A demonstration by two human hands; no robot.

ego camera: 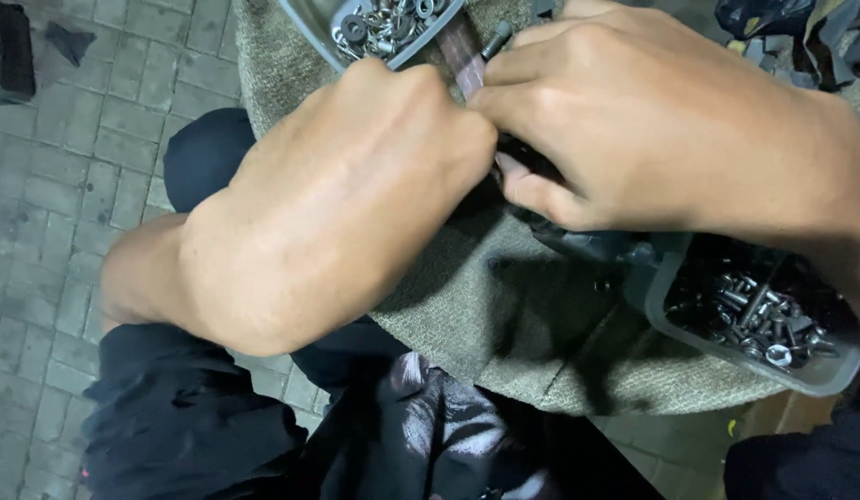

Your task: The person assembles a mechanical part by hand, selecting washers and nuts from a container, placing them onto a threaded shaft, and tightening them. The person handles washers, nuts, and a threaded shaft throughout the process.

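Your left hand (356, 185) and right hand (652, 130), both closed, pinch a dark strip (461, 51); washer tray (310, 23) at 12 o'clock.

Head view, steeply downward, close above burlap-covered table (504, 315).

The hands' grip (486, 111) hides most of the dark metal strip (460, 51).
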